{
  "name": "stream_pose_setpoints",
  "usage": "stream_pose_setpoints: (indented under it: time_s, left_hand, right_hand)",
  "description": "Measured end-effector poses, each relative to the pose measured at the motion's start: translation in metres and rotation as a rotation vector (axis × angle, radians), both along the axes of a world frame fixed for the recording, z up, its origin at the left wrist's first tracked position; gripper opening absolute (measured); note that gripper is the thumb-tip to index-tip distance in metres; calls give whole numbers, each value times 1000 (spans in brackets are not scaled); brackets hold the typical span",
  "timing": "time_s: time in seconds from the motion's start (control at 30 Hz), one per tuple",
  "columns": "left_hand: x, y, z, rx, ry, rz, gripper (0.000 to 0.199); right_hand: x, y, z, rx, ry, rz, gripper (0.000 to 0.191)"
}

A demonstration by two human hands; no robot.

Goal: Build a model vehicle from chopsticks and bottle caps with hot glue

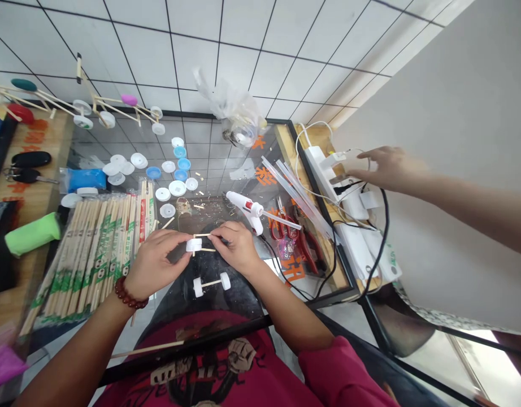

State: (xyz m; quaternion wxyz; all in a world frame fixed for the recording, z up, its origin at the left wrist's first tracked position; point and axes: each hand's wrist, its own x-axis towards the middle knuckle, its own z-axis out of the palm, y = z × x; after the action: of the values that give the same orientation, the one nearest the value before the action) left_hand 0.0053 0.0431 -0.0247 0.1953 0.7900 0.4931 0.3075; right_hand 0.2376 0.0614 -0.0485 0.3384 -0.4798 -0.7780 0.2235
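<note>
My left hand point(156, 261), a beaded bracelet at its wrist, pinches a white bottle cap assembly point(194, 245) with thin wooden sticks attached. Thumb and forefinger of my right hand point(235, 246) close on the end of a short wooden stick point(203, 235) that reaches to the cap. A second short stick point(208, 250) juts from the cap below it. Nearer my body, an axle point(210, 282) with a white cap on each end lies on the glass table. Beyond my right hand rests a white glue gun point(243, 204) with a clear glue stick in its back.
Wrapped chopsticks point(91, 249) lie at left; loose white and blue caps point(177, 188) spread behind. Red-handled scissors point(279, 226), pliers point(309, 249) and clear glue sticks point(300, 195) lie right. Another person's hand point(390, 168) is at the power strip point(320, 169). Stick models point(112, 107) stand at the back.
</note>
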Motion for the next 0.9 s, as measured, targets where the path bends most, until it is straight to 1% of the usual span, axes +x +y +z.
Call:
stream_pose_setpoints:
  time_s: [0.23,0.43,0.57,0.67,0.73,0.8,0.9]
  left_hand:
    - [1,0,2,-47,9,32,20]
    - [-1,-2,-1,7,24,8,20]
    - [0,-1,2,35,9,18,18]
    - [1,0,6,57,0,42,18]
    - [1,1,7,54,1,42,18]
    - [1,2,8,51,4,42,18]
    - [1,3,7,55,12,53,18]
  right_hand:
    - [0,0,1,-35,-16,8,13]
    - [-1,-1,0,-21,4,5,14]
    - [0,-1,1,-31,32,-10,9]
    - [0,-1,2,-46,24,-26,27]
    - [0,-1,2,-48,6,-35,35]
    - [-2,0,2,-35,-11,-31,32]
    - [-4,1,0,-2,-37,-15,20]
